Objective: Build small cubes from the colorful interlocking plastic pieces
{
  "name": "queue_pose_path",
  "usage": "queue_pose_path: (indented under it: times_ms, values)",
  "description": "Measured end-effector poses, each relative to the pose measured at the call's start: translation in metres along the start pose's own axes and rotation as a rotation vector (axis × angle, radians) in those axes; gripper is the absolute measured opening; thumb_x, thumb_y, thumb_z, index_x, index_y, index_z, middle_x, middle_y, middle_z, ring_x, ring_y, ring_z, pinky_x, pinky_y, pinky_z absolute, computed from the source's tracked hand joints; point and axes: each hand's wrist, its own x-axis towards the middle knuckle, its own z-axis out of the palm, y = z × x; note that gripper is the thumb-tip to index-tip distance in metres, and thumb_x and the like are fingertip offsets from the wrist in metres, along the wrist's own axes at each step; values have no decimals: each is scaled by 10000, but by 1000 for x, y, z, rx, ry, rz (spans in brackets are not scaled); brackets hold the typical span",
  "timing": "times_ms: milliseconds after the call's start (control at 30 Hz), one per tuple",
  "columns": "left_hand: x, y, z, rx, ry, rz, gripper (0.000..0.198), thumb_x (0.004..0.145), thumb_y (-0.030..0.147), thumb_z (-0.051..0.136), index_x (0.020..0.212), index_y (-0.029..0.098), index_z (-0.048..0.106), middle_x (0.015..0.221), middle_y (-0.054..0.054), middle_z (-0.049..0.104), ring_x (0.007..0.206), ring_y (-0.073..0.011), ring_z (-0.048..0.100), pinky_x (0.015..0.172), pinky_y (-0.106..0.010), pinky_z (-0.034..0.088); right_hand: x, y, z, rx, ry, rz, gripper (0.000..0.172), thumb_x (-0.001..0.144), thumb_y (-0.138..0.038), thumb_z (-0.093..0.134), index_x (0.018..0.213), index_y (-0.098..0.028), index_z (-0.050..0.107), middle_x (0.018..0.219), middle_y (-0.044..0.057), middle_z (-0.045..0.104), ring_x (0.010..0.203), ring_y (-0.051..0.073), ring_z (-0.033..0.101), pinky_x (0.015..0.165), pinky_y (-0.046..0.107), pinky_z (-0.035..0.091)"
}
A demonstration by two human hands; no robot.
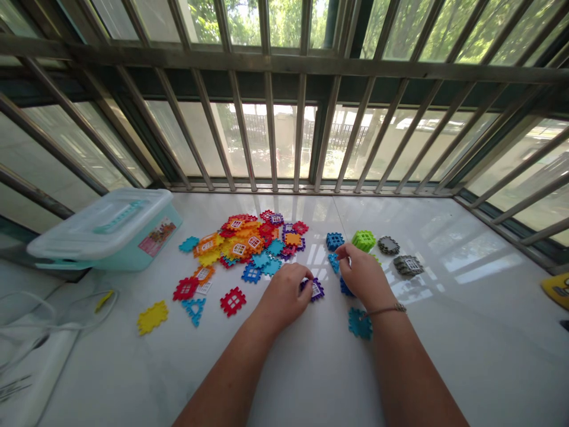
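My left hand [288, 292] is closed with its fingertips on a purple interlocking window tile [317, 289] low over the white surface. My right hand [363, 277] has its fingers curled together above the blue tiles; what they hold, if anything, is hidden. Beside its fingertips lies a light blue tile [333, 262], and a dark blue tile [345, 287] shows partly under the palm. Behind them stand a blue tile stack [335, 240] and a lime green stack [363, 239]. A teal tile [359, 324] lies by my right wrist.
A mixed heap of tiles [242, 242] spreads left of centre. Loose red [233, 302] and yellow [152, 318] tiles lie nearer. Grey stacks [408, 265] stand at right. A lidded teal box [133, 243] sits far left, with white cables [48, 325] in front. Metal bars line the back.
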Motion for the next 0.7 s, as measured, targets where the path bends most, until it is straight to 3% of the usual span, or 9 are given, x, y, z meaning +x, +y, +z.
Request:
queue_pose_path:
  times_ms: [200,700]
  values:
    - [0,0,0,0,-9,-7,99,948,164,624,997,221,688,1039,-73,736,1041,-266,652,978,-413,495,0,0,3,52,-39,3,294,918,-94,541,1150,-228,663,1082,28,801,898,193,706,755,268,412]
    - [0,2,-1,18,-32,-24,87,953,172,622,996,211,687,1044,-77,729,1044,-266,644,976,-414,497,1,2,10,68,-46,-20,343,939,-114,560,1260,-231,598,1103,29,788,895,192,709,748,275,402]
